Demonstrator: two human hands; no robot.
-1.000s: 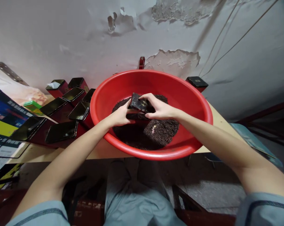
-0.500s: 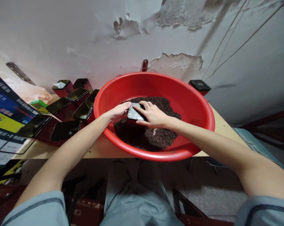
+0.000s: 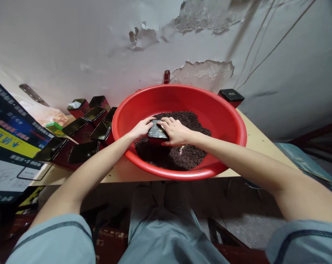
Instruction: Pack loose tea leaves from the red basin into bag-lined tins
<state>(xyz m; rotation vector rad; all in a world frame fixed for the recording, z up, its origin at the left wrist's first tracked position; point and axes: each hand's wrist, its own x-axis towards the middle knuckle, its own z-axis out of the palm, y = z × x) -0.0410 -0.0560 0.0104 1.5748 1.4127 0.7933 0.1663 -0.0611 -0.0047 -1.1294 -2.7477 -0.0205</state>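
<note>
Over the dark loose leaves [image 3: 188, 157] in a big red basin [image 3: 210, 95], both hands grip a tin [image 3: 157, 130] with a dark, gold-flecked lid. My left hand [image 3: 141, 128] wraps the tin's left side, its fingertips at the lid's far edge. Against the right side and top of the lid lies my right hand [image 3: 178, 132], fingers bent around it. The lid faces up and the tin's lower part is in shadow.
Several dark red tins [image 3: 85, 151] stand left of the basin, beside a green packet [image 3: 55, 128] and a printed box [image 3: 12, 146]. Another black-lidded tin [image 3: 231, 96] sits behind right on the wooden table [image 3: 254, 141]. A peeling wall [image 3: 100, 47] rises behind.
The fingers of my right hand have drawn back toward the lid's right edge, and my left fingers now reach over its far edge. The view has shifted slightly.
</note>
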